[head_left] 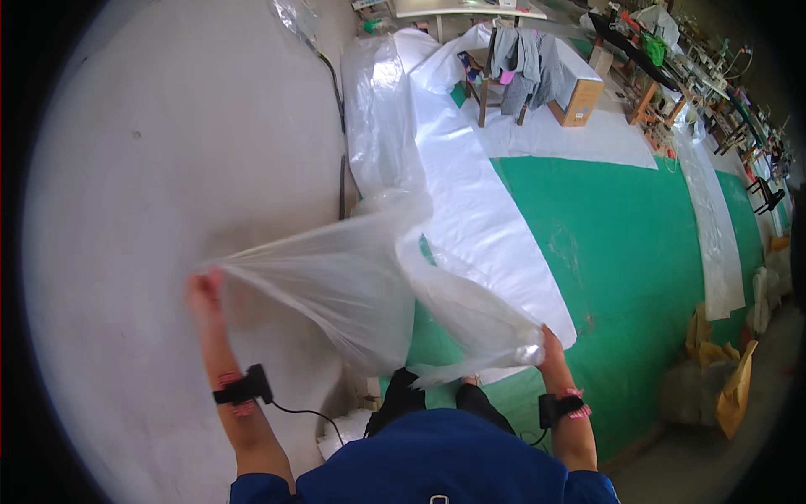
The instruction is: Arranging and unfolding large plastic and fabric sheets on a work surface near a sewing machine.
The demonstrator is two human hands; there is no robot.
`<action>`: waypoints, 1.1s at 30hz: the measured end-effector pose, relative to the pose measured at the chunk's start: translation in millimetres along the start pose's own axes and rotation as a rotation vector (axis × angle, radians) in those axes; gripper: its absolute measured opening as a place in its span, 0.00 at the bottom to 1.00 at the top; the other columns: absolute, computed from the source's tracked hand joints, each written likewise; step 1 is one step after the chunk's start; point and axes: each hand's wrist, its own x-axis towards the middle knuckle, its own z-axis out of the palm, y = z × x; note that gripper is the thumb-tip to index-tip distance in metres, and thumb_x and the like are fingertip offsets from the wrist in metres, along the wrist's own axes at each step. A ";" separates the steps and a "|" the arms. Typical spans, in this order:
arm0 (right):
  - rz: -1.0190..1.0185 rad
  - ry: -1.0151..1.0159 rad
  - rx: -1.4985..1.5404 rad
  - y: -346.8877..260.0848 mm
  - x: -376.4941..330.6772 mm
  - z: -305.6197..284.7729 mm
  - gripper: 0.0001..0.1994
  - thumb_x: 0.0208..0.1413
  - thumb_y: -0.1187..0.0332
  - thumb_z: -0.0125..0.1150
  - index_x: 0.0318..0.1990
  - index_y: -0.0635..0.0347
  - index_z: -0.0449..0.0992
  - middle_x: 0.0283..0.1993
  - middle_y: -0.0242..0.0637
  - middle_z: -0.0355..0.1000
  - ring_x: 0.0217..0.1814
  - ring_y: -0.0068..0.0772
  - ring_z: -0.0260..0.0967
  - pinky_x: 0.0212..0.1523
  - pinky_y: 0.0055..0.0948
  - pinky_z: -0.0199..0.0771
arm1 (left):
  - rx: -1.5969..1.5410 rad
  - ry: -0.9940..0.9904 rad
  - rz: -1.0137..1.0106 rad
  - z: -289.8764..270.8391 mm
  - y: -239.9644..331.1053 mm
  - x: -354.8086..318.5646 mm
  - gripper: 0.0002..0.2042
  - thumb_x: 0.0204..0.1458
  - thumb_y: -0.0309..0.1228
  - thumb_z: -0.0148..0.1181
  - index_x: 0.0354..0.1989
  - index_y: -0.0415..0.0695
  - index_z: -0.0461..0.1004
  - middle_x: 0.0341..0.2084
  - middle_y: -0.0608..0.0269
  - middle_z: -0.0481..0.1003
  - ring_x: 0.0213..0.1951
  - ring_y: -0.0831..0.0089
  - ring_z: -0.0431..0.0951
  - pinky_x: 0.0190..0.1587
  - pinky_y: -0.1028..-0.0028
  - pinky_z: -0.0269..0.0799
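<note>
A large clear plastic sheet (pixel 336 286) hangs stretched between my two hands, slightly blurred. My left hand (pixel 204 290) is raised at the left, close to a pale wall (pixel 151 168), and grips one edge of the sheet. My right hand (pixel 550 346) is lower at the right and is shut on the bunched other end. The sheet trails away over the floor to a long strip of clear and white plastic (pixel 470 202). Both wrists carry a black band with a cable.
Green floor (pixel 621 252) spreads to the right, with white sheets laid over it. A wooden stool draped with grey cloth (pixel 525 63) and a cardboard box (pixel 579 97) stand at the back. Work tables with machines (pixel 714 76) line the far right. Yellow-brown bags (pixel 730 378) lie at the right.
</note>
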 end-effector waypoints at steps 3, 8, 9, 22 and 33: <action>0.067 0.145 0.087 -0.7 -6.9 -17.9 0.24 0.64 0.57 0.32 0.54 0.71 0.61 0.49 0.48 0.69 0.49 0.45 0.69 0.51 0.43 0.69 | 0.063 0.184 0.440 46.6 60.5 -23.0 0.07 0.56 0.28 0.49 0.26 0.43 0.67 0.25 0.67 0.69 0.27 0.77 0.72 0.39 0.75 0.73; 0.104 0.223 -0.048 8.9 -5.1 -20.4 0.18 0.64 0.60 0.36 0.47 0.67 0.65 0.40 0.43 0.71 0.35 0.40 0.71 0.35 0.37 0.75 | 0.307 0.032 0.430 14.5 122.2 -24.7 0.07 0.57 0.32 0.50 0.35 0.41 0.70 0.30 0.65 0.72 0.31 0.76 0.74 0.40 0.75 0.73; 0.107 0.210 -0.056 10.4 -7.3 -24.2 0.18 0.64 0.60 0.36 0.47 0.67 0.65 0.40 0.43 0.71 0.35 0.40 0.71 0.35 0.37 0.75 | 0.177 0.076 0.612 0.1 145.6 -24.6 0.08 0.57 0.33 0.50 0.36 0.41 0.71 0.31 0.65 0.72 0.31 0.76 0.74 0.40 0.76 0.73; 0.302 -0.262 -0.728 -5.6 -64.2 109.5 0.24 0.50 0.62 0.62 0.51 0.69 0.67 0.45 0.41 0.70 0.44 0.30 0.68 0.45 0.26 0.68 | 1.248 0.192 0.834 101.0 83.9 -201.4 0.15 0.54 0.28 0.50 0.50 0.37 0.66 0.45 0.51 0.70 0.49 0.56 0.69 0.52 0.64 0.62; 0.266 -0.436 -0.297 32.8 -55.4 247.1 0.18 0.51 0.51 0.60 0.38 0.56 0.72 0.33 0.33 0.72 0.32 0.25 0.70 0.30 0.25 0.72 | 0.637 -0.965 -0.019 226.2 -101.2 -266.8 0.12 0.52 0.36 0.58 0.28 0.37 0.71 0.16 0.56 0.67 0.20 0.77 0.62 0.24 0.73 0.62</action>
